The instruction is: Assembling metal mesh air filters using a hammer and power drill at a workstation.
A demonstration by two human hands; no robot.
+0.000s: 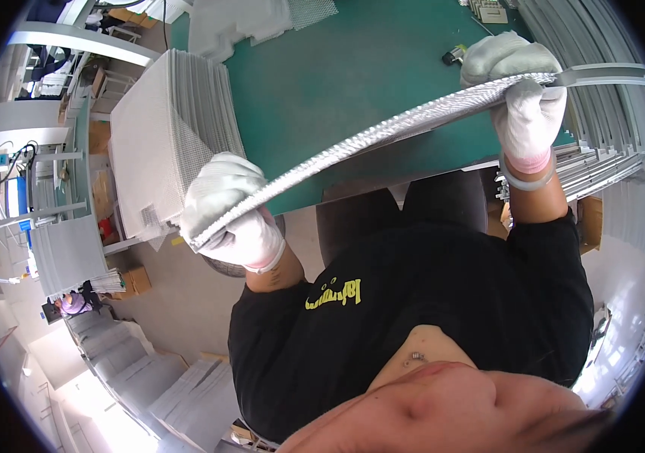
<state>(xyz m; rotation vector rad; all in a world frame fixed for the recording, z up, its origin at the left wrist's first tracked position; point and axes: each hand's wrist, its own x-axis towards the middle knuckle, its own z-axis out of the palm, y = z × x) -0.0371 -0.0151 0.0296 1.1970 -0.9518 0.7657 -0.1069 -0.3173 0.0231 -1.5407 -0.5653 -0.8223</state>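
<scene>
Held a silvery mesh panel (380, 134) between both hands; seemed to be mid-handling, calling next for steady, even support at both ends. Gripped one end in the gloved left hand (224, 198) and the opposite end in the gloved right hand (526, 107), closed about it from both faces. Had a stack of mesh sheets (149, 143) just beyond the left grip, and a green table (322, 83) beyond and between the grips.

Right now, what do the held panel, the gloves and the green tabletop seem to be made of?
Panel: probably metal mesh, bright silver, given its glinting, textured edge.
Gloves: likely knitted fabric, matte white, creasing softly around the fingers.
Tabletop: smooth-looking, even green, perhaps rubber matting or paint; unclear.
</scene>
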